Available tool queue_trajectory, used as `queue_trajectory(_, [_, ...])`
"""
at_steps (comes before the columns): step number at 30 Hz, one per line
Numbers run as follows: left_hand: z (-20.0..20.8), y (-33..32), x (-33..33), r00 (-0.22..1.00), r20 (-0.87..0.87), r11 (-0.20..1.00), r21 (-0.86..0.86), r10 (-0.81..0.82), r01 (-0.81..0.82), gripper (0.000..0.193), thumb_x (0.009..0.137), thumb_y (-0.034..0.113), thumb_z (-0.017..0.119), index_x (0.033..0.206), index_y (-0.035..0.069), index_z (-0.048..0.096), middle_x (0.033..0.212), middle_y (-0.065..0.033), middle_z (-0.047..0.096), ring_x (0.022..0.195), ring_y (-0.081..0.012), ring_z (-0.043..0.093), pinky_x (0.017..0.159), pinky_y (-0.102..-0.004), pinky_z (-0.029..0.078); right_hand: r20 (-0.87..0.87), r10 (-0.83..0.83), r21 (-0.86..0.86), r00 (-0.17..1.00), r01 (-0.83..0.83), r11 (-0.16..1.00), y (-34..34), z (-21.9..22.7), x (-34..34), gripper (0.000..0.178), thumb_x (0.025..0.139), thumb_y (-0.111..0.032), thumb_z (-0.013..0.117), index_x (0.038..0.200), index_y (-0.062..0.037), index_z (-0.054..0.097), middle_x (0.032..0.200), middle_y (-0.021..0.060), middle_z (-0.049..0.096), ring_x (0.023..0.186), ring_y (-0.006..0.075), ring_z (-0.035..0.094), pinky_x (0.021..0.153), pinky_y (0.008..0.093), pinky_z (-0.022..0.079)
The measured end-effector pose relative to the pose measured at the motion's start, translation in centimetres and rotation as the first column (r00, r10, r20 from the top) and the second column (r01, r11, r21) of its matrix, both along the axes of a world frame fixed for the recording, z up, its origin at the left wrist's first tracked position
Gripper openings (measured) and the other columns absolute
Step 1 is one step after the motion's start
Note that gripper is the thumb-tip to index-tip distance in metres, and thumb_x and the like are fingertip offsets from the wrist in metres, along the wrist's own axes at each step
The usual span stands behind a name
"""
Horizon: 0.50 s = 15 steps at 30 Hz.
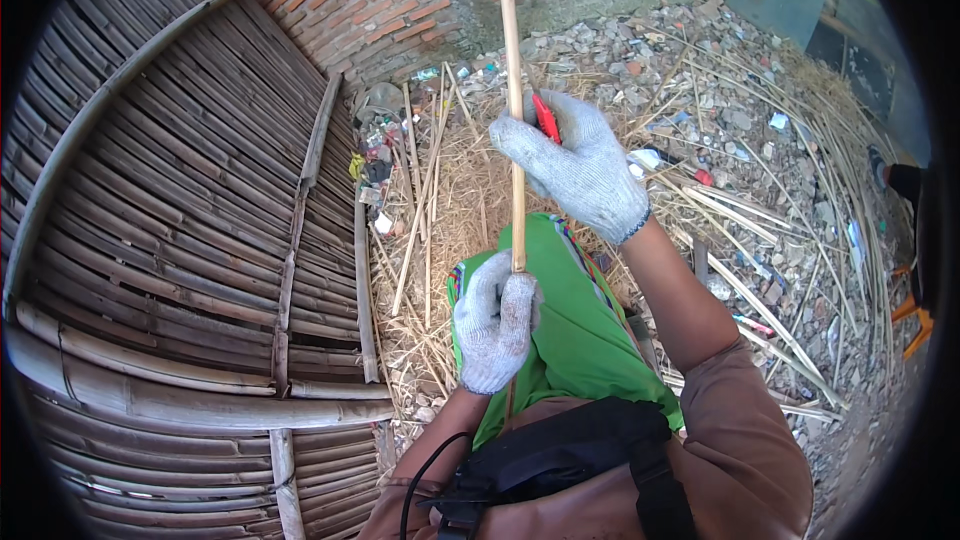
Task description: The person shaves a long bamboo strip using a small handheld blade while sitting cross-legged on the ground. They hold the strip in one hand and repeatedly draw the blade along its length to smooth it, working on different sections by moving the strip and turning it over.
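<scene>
A long, pale bamboo stick [511, 35] stands nearly upright in front of me and runs out of view at the top. My left hand [493, 325], in a grey-white knit glove, is closed round its lower end just above my lap. Higher up, my right hand [575, 155], gloved the same way, is closed against the stick with the thumb across it. A small red tool [545, 118] pokes out between the right thumb and fingers; its working end is hidden. Green cloth [570, 335] covers my legs below the stick.
On the left is a bamboo slat panel [190, 200]; a brick wall [350, 5] rises behind. Shavings and rubble cover the ground, with loose bamboo strips [745, 210] at the right. A person's dark-clothed leg [908, 185] shows at the right edge. A black bag [555, 450] lies across my waist.
</scene>
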<state>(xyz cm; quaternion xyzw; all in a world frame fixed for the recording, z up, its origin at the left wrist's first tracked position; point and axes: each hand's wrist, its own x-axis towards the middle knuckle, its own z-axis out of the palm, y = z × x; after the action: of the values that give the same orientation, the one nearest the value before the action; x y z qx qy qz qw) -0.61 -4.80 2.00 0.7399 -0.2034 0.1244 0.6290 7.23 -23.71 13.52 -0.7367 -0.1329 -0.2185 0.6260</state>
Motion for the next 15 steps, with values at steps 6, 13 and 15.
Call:
queue_trajectory(6, [-2.3, 1.5, -0.4, 0.998, -0.009, 0.998, 0.016, 0.054, -0.054, 0.035, 0.118, 0.026, 0.058, 0.137, -0.002, 0.063, 0.081, -0.0046, 0.067, 0.054, -0.0078, 0.056, 0.048, -0.0262, 0.044, -0.203, 0.247, 0.084, 0.948, -0.235, 0.968, 2.1, -1.7, -0.6, 0.043, 0.107, -0.045, 0.075, 0.107, -0.0014, 0.074, 0.083, 0.0015, 0.063, 0.080, 0.0102, 0.057, 0.073, 0.0368, 0.053])
queue_trajectory(13, [-1.6, 2.8, -0.4, 0.999, -0.047, 0.998, -0.058, 0.023, -0.026, 0.038, 0.119, 0.030, 0.055, 0.136, -0.003, 0.063, 0.076, -0.0042, 0.063, 0.052, -0.0093, 0.055, 0.047, -0.0265, 0.044, -0.201, 0.419, 0.132, 0.885, -0.399, 0.907, 4.6, -5.4, -1.4, 0.041, 0.107, -0.040, 0.077, 0.107, 0.0008, 0.075, 0.080, 0.0025, 0.064, 0.080, 0.0086, 0.056, 0.069, 0.0354, 0.053])
queue_trajectory(15, [-1.1, 3.1, -0.3, 0.986, -0.150, 0.983, -0.178, -0.075, 0.047, 0.041, 0.119, 0.033, 0.056, 0.135, -0.004, 0.065, 0.071, -0.0025, 0.062, 0.052, -0.0091, 0.055, 0.048, -0.0271, 0.044, -0.173, 0.397, 0.081, 0.902, -0.388, 0.918, 4.2, -4.4, -0.9, 0.043, 0.107, -0.042, 0.077, 0.106, 0.0009, 0.075, 0.080, 0.0029, 0.064, 0.080, 0.0089, 0.055, 0.070, 0.0355, 0.053])
